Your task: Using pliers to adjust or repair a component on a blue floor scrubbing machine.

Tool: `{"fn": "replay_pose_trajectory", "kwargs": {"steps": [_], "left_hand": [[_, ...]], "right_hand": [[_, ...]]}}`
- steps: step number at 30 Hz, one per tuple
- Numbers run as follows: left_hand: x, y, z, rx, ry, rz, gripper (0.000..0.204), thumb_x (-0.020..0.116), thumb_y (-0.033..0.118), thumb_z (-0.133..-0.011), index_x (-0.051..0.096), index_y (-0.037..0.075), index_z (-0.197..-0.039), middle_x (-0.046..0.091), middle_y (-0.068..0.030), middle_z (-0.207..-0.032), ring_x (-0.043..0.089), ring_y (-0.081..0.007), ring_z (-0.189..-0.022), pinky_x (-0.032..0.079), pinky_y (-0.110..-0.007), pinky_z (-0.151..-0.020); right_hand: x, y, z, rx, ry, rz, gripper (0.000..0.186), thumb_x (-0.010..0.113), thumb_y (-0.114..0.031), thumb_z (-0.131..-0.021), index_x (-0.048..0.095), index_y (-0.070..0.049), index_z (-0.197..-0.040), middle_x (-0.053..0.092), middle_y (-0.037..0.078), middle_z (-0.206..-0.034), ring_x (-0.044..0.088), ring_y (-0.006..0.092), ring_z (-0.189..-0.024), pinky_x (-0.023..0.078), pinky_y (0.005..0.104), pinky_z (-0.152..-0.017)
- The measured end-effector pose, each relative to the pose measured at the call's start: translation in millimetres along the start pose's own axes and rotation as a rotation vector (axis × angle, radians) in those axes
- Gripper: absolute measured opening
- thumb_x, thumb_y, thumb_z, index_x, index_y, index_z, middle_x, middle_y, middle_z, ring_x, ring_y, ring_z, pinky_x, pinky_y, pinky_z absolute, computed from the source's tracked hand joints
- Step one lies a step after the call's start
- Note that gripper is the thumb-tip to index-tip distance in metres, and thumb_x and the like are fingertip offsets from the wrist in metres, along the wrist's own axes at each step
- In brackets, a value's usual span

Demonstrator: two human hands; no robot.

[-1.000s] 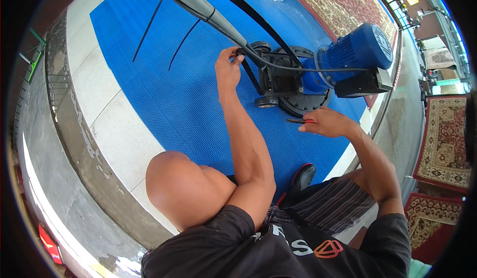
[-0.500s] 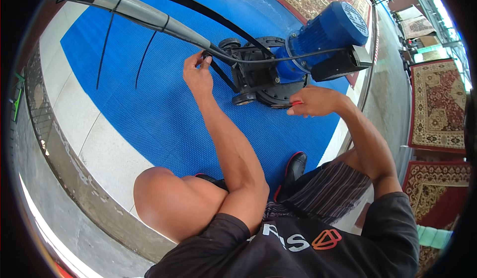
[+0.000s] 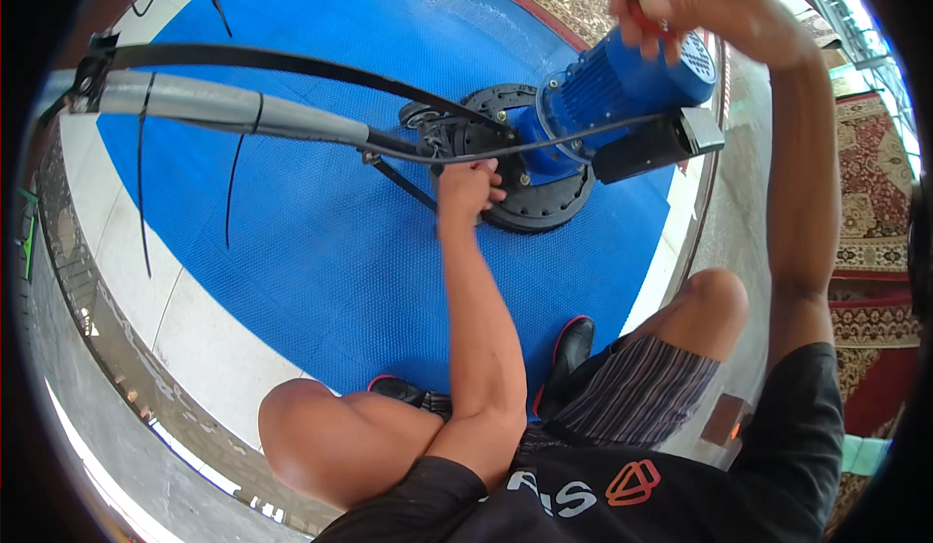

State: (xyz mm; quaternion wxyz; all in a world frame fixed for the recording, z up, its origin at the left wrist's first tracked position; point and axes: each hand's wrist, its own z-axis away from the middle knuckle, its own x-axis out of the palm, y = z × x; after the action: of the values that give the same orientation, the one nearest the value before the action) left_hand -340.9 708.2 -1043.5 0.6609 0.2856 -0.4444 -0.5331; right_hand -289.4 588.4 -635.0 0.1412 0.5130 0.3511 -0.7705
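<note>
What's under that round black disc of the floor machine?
The black disc rests on a blue textured mat. The left hand covers part of its rim; whatever is beneath the disc is hidden.

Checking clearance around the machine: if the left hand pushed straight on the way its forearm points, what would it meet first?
The left hand points up the picture, at the black round base. It would probably meet the black cable just beyond its knuckles first; depth is unclear.
</note>
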Motion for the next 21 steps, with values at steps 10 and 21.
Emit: {"fn": "replay_pose_trajectory", "kwargs": {"steps": [10,21], "left_hand": [[40,-44,-63,-0.019,0.058,0.554,0.023,0.078,0.024,-0.099,0.074,0.001,-0.103,0.077,-0.0077,-0.089,0.07,-0.013,-0.068,0.052,-0.026,-0.051],[63,-24,-57,0.024,0.248,0.491,0.015,0.083,0.012,-0.091,0.076,0.0,-0.094,0.074,-0.0061,-0.08,0.065,-0.0113,-0.062,0.048,-0.025,-0.052]], "right_hand": [[-23,6,-40,0.291,-0.054,0.101,0.04,0.065,-0.038,-0.107,0.072,0.0,-0.115,0.076,0.008,-0.097,0.074,0.0143,-0.087,0.061,0.0281,-0.076],[-76,68,-33,0.205,0.024,0.126,0.041,0.064,-0.038,-0.107,0.072,0.002,-0.114,0.077,0.011,-0.098,0.076,0.0176,-0.088,0.062,0.0302,-0.074]]}}
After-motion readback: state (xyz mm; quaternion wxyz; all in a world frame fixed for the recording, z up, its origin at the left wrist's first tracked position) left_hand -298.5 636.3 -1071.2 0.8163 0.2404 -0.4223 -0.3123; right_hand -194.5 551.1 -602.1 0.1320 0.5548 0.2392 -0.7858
